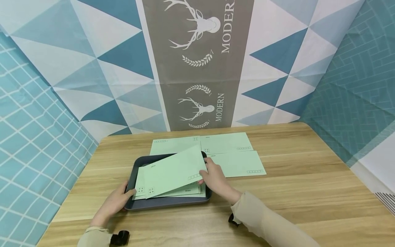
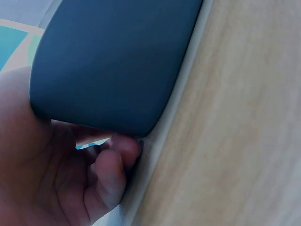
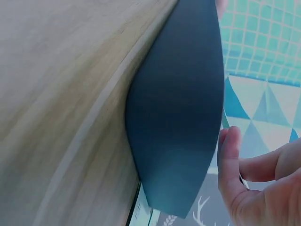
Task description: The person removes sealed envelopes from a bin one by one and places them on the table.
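Observation:
A dark grey tray (image 1: 168, 203) stands on the table with several pale green envelopes in it. My left hand (image 1: 113, 201) holds the tray's left end, thumb over the rim and fingers beneath; the left wrist view shows these fingers curled by the tray wall (image 2: 113, 66). The top envelope (image 1: 174, 168) is tilted, its right end raised above the others. My right hand (image 1: 216, 178) pinches that raised end between thumb and fingers. In the right wrist view the right hand (image 3: 258, 174) is beside the tray wall (image 3: 176, 103), which hides most of the envelope.
Behind the tray, green envelopes lie flat: one at back left (image 1: 172, 144), one at back right (image 1: 226, 142) and one in front of that (image 1: 237, 165). The wooden table (image 1: 302, 185) runs back to a patterned wall covering (image 1: 197, 75).

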The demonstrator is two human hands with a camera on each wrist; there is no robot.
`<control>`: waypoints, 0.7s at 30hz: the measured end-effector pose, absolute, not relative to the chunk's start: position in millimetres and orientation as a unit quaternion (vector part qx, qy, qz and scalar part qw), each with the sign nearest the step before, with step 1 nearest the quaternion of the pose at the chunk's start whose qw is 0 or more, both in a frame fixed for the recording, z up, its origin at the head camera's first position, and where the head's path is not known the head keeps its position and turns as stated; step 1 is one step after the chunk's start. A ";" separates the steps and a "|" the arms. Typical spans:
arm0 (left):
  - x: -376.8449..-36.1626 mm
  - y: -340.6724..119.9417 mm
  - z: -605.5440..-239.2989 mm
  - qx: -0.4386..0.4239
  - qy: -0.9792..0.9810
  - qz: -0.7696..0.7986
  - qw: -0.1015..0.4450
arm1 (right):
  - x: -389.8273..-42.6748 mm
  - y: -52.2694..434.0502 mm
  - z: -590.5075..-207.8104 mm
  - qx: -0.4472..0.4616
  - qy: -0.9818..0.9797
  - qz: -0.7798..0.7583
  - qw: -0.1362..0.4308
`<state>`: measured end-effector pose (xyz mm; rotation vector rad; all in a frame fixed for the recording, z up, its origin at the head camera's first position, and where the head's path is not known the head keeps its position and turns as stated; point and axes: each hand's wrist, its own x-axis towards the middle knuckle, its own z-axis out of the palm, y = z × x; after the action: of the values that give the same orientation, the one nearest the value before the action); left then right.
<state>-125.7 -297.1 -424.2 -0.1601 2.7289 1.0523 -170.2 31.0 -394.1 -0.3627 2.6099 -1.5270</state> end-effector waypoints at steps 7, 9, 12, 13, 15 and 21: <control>-125.2 -298.4 -425.3 -0.056 0.927 0.357 0.105 | -172.6 47.6 -397.4 -0.083 0.832 -0.546 0.054; -125.6 -298.5 -425.3 -0.055 0.926 0.358 0.105 | -173.3 51.8 -398.2 -0.073 0.825 -0.557 0.055; -125.7 -298.4 -425.5 -0.054 0.926 0.358 0.104 | -174.0 57.2 -399.6 -0.055 0.818 -0.570 0.062; -125.7 -298.3 -425.7 -0.055 0.926 0.359 0.104 | -174.0 58.9 -400.0 -0.050 0.816 -0.572 0.065; -125.4 -298.0 -426.0 -0.057 0.926 0.360 0.104 | -173.6 62.4 -400.2 -0.042 0.812 -0.578 0.067; -124.4 -297.2 -424.4 -0.055 0.925 0.362 0.103 | -173.2 76.8 -395.5 -0.019 0.796 -0.602 0.059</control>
<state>-124.4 -297.2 -424.4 -0.1622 2.7297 1.0679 -173.2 76.8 -395.5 -0.0568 2.4100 -1.8234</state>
